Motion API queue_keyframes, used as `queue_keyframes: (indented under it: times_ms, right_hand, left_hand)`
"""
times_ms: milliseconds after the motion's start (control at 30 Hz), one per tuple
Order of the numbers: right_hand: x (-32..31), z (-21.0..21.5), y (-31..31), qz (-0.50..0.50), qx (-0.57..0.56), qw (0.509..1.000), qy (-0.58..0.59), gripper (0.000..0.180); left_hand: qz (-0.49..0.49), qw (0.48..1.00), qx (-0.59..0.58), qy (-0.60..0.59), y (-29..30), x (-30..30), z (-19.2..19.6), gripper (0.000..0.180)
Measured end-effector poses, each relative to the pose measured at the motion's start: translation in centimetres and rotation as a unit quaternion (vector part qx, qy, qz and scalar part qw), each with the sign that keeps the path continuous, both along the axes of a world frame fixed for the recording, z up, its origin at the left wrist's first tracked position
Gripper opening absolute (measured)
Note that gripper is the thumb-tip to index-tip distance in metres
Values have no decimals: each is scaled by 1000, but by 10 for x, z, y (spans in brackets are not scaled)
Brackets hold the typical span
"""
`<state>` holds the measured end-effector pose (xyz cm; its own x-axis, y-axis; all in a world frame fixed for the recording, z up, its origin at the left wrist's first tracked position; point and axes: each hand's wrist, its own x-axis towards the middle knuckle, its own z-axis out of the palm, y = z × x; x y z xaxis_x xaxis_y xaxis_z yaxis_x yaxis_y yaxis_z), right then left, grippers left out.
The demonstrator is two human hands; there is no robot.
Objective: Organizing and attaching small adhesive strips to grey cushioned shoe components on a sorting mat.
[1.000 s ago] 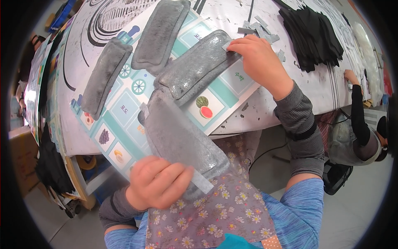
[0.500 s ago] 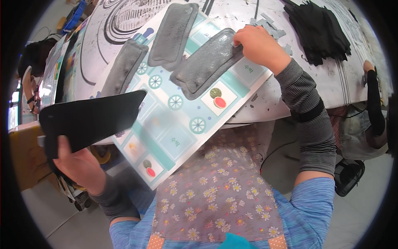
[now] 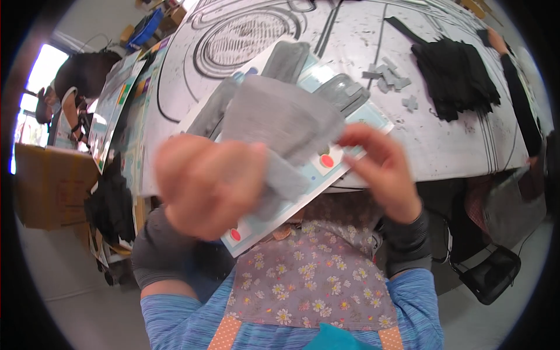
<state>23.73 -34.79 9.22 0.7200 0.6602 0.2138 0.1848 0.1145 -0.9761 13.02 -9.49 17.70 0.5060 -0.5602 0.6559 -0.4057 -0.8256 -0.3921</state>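
My left hand (image 3: 210, 186), smeared by motion, is closed on a soft grey fabric piece (image 3: 274, 114) raised over a printed board. To its right my right hand (image 3: 385, 175) has its thumb and fingers apart near the piece's edge; contact is unclear. Under the fabric, the pale printed board (image 3: 380, 118) with fruit pictures reaches over the table's near edge. On it lie a grey pad (image 3: 213, 111) at left, another grey pad (image 3: 290, 61) in the middle, and a glossy grey pad (image 3: 344, 96) at right, all partly covered.
Small grey strips (image 3: 388, 79) lie scattered on the white, black-lined table (image 3: 356, 35). Beyond them rests a stack of black fabric pieces (image 3: 455, 76). A cardboard box (image 3: 55, 186) stands at left. At far right another person's dark sleeve (image 3: 519, 93) reaches in.
The fabric piece in my left hand has swung right over the board, its grey side now showing instead of black. My right hand has left the right pad and come nearer me.
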Motion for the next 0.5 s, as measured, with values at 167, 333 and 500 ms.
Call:
queue_keyframes:
  times_ms: [167,333,500]
  right_hand:
    - [-64,-26,9,-10,304,926,225,55]
    - [-56,-15,9,-164,269,898,306,36]
    - [-37,-27,-20,-227,292,892,262,27]
  left_hand:
    - [-77,995,29,-59,-41,47,-37,16]
    - [-99,992,32,-76,-63,71,-68,8]
    - [-51,995,-31,86,-92,55,-58,34]
